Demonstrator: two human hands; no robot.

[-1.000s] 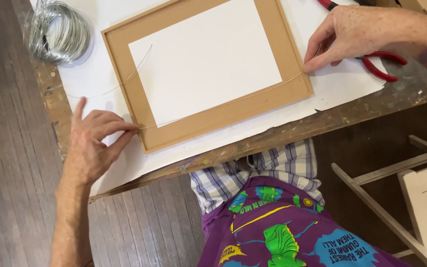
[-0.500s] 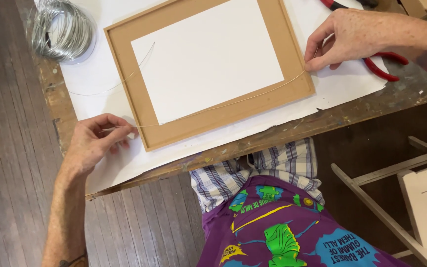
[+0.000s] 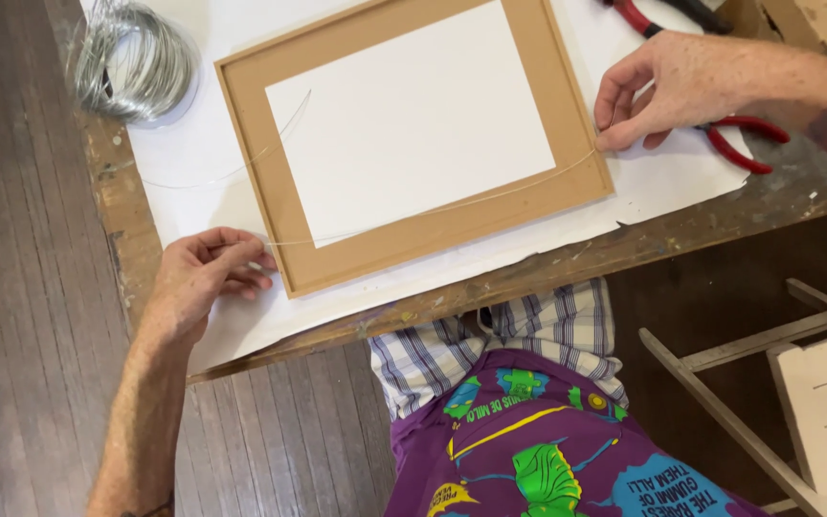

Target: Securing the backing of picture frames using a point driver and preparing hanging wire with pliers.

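now two hands (image 3: 205, 278) (image 3: 667, 86) stretch one wire (image 3: 433, 213) across one frame (image 3: 241, 134).

The picture frame (image 3: 581, 124) is light brown around a white backing (image 3: 413, 115). The wire coil (image 3: 131, 62) is silver-grey, the pliers' handles (image 3: 744, 144) red, the shorts (image 3: 500, 340) plaid.

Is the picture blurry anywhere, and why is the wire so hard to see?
Head view: mostly sharp, with soft, even light and faint shadows. The thin wire looks pale against the white backing of the frame, so it nearly vanishes between the left hand and right hand. The wire coil glints slightly. No strong glare.
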